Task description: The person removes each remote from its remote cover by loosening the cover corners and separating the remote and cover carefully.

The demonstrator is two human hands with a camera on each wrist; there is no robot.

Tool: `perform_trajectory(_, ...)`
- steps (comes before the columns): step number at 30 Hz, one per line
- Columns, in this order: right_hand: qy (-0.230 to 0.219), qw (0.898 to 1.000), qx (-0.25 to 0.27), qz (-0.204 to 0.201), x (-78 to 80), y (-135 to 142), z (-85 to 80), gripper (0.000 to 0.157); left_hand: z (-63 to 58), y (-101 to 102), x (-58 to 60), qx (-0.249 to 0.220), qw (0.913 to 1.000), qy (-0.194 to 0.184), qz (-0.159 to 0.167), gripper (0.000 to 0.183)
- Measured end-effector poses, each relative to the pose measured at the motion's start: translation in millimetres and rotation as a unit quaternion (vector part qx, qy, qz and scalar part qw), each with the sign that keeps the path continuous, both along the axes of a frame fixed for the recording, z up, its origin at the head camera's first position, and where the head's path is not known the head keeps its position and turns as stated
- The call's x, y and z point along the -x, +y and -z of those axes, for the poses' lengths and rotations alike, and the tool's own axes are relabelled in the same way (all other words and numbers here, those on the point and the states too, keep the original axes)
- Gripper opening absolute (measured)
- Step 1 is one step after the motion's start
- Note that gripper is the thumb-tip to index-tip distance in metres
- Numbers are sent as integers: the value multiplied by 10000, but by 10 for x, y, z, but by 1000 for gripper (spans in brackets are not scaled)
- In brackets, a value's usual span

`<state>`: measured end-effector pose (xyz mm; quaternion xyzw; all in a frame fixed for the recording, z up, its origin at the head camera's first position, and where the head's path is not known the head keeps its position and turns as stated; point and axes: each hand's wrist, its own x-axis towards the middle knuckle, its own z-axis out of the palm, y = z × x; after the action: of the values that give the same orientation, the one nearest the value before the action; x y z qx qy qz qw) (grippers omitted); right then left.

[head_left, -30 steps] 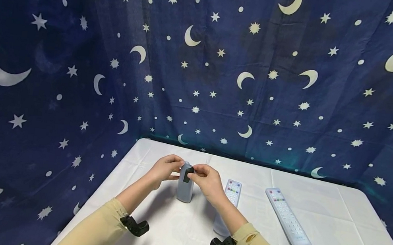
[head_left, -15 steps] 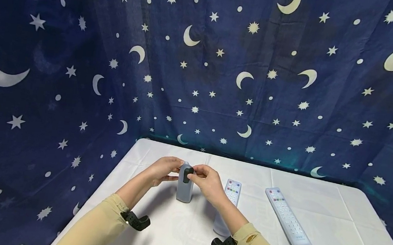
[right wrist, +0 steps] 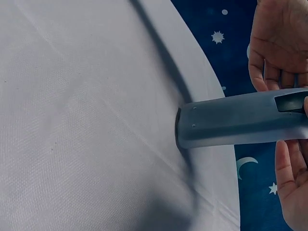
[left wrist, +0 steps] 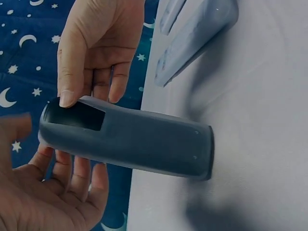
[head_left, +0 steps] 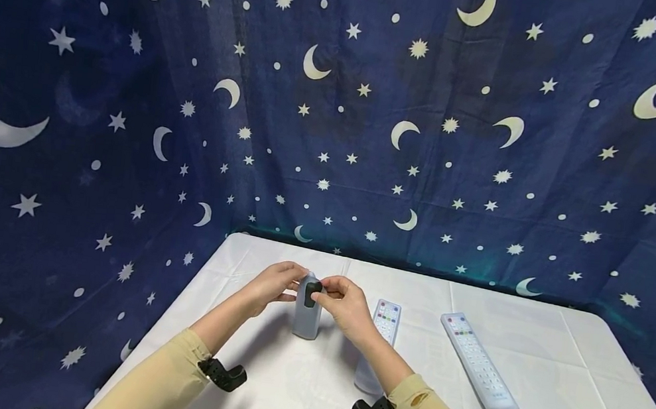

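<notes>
A remote control point(head_left: 307, 315) in a bluish translucent cover stands on one end on the table, its back towards me. Near its top, a dark opening point(left wrist: 77, 116) shows in the cover. My right hand point(head_left: 347, 306) pinches the upper end, thumb at the opening's edge and other fingers behind. My left hand point(head_left: 273, 287) is at the opposite side; in the left wrist view its fairly straight fingers point(left wrist: 60, 168) lie against the cover, while the blurred thumb is apart from it. The right wrist view shows the lower end point(right wrist: 192, 122) touching the white cloth.
Two more remotes in pale covers lie button side up on the white-covered table point(head_left: 419, 367): one remote point(head_left: 386, 320) partly behind my right forearm, another remote point(head_left: 479, 364) farther right. A dark blue curtain point(head_left: 371, 136) with moons and stars hangs behind and at the left.
The view has shifted very slightly. Both hands and the standing remote control keep nearly the same place; the left fingers have moved only a little.
</notes>
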<state>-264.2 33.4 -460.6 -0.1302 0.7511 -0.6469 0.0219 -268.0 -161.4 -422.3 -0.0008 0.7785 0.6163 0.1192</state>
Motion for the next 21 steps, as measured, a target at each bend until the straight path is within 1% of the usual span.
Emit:
perform_trajectory(4,-64,10000,-19,-6,-24,-33,-10,25,-43,-6,-34,309,9994,68,100,37)
perform_trajectory(6,-71,10000,-18,-58,-32,-47,-6,26,-72,-9,-39,345,9993,-1,129,34)
perform_trajectory(11,-65,9997,107,-220,-55,-61,12,34,-123,-27,-5,185,9991,-352,139,23)
perform_trajectory(16,12,9987,265,-433,-77,-49,25,42,-131,-65,35,39,9980,-570,262,21)
perform_trajectory(20,104,9981,234,-562,-76,-36,31,44,-136,-88,44,-68,9971,-706,262,21)
perform_trajectory(21,90,9979,200,-617,-86,-33,6,43,-131,-97,49,-76,9969,-731,271,21)
